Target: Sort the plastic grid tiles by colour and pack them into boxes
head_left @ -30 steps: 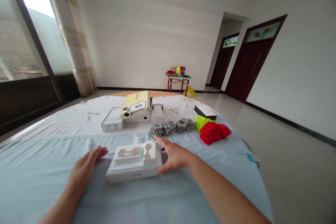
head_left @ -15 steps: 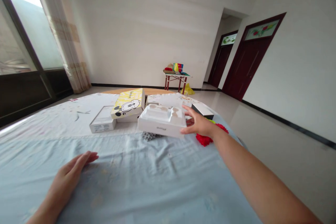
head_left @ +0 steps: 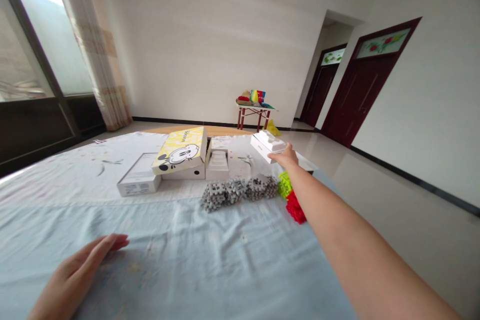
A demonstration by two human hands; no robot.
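Observation:
At the far right part of the table, my right hand [head_left: 287, 156] grips the near right corner of a white box [head_left: 260, 149] with a moulded white insert showing on top. Whether the box rests on anything is unclear. Below that wrist lie lime-green plastic pieces [head_left: 285, 185] and red pieces [head_left: 296, 208], partly covered by my forearm. Grey interlocking plastic pieces [head_left: 240, 190] form a row left of them. My left hand [head_left: 80, 267] lies on the light blue cloth [head_left: 180, 260] with its fingers stretched out, holding nothing.
A yellow-and-white cartoon box [head_left: 180, 150] sits tilted behind the cloth's seam. Beside it are a shallow white box [head_left: 138, 187] and a small open box [head_left: 218, 162]. Another white box [head_left: 306, 162] is partly hidden by my right arm. A small side table [head_left: 255, 107] stands by the wall.
My right hand has carried the white box away and to the right, uncovering the grey pieces and the small open box. My left hand appears slightly lower and further left.

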